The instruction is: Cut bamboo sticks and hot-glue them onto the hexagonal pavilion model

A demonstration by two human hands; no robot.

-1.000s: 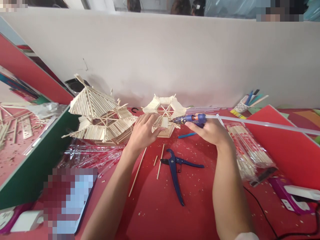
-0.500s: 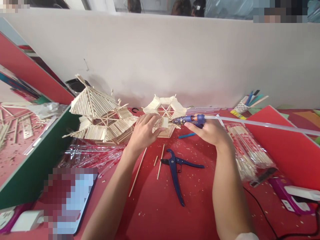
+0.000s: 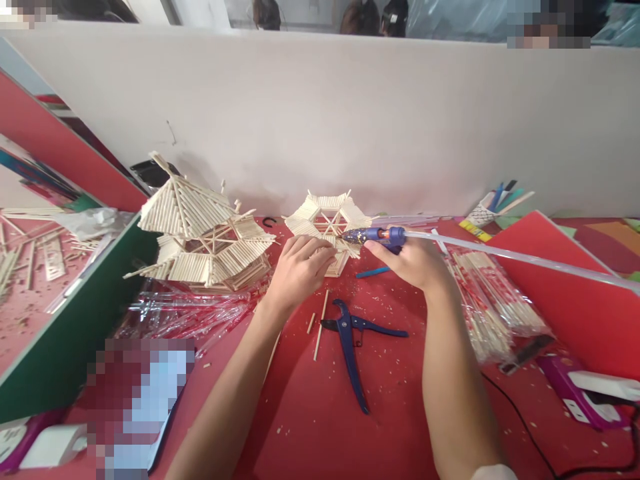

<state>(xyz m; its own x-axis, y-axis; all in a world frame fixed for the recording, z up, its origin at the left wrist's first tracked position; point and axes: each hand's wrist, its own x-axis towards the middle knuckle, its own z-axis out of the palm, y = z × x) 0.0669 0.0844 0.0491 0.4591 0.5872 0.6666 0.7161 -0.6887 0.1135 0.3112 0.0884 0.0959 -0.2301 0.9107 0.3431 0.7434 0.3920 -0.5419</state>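
Note:
My right hand [image 3: 420, 263] is wrapped round a blue hot glue gun [image 3: 373, 235], its nozzle pointing left. A long clear glue stick [image 3: 505, 253] runs out of the gun's rear to the right. At the nozzle stands a small six-sided roof [image 3: 329, 201] made of wooden sticks, with an opening and crossed sticks at its middle. My left hand [image 3: 299, 272] is at the near left side of this roof, its fingers curled and pressed together. What the fingertips pinch, if anything, is hidden. Below the hands lies a dark blue cutter [image 3: 346, 333] with spread handles, beside loose sticks [image 3: 321, 325].
A larger stick pavilion [image 3: 200, 233] stands to the left. Bagged sticks [image 3: 493, 300] lie on the right by a purple power strip [image 3: 580, 397]. A tablet [image 3: 150, 407] lies front left. A green divider [image 3: 65, 327], red panel [image 3: 585, 287] and white board [image 3: 320, 113] bound the table.
My left hand has come slightly toward me and right, its thumb now drawn in to the fingers. The glue gun has shifted a little left, its nozzle still at the small roof.

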